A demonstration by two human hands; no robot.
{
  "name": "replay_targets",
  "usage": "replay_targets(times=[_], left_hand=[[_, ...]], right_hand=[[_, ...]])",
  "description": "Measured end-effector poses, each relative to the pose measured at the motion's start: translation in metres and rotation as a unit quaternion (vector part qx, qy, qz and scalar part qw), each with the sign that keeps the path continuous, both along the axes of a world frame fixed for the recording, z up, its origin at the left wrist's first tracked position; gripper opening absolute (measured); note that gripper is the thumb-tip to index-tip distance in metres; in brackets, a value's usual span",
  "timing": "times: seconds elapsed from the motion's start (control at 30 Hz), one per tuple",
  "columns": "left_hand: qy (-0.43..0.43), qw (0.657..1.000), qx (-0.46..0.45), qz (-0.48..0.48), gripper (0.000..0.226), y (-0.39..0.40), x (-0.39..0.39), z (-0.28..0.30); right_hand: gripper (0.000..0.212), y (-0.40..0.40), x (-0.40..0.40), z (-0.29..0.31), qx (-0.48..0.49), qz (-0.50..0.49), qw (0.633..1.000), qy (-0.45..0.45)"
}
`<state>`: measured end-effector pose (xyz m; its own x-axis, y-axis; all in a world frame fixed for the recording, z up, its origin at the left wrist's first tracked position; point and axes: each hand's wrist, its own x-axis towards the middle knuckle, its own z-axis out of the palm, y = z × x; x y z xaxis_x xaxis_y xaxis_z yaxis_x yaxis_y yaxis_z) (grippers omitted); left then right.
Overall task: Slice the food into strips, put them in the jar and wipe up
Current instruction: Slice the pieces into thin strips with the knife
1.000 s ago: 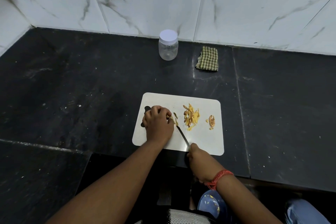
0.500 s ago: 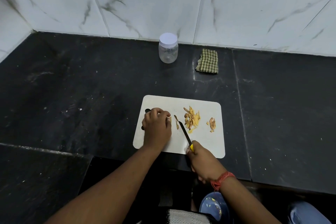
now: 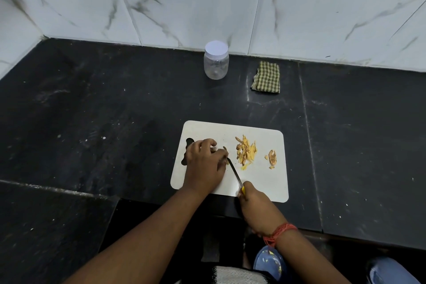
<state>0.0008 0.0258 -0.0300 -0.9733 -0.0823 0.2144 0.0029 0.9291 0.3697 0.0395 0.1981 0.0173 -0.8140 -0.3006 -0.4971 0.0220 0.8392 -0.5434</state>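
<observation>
mostly black countertop [image 3: 92, 122], marble-tiled wall [image 3: 196, 2]

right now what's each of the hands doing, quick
Left hand: fingers curled, pinning a small piece of food on the cutting board.
Right hand: gripping the knife by its yellow handle.
</observation>
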Motion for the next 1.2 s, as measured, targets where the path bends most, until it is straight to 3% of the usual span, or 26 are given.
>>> replay_targets(times=[1.2], left_hand=[[0.033,0.995,-0.054,-0.081,0.006,-0.015,-0.016,0.004]], right_hand=[[0.007,-0.018,0.007,-0.007,0.025,-0.026,0.999,0.021]])
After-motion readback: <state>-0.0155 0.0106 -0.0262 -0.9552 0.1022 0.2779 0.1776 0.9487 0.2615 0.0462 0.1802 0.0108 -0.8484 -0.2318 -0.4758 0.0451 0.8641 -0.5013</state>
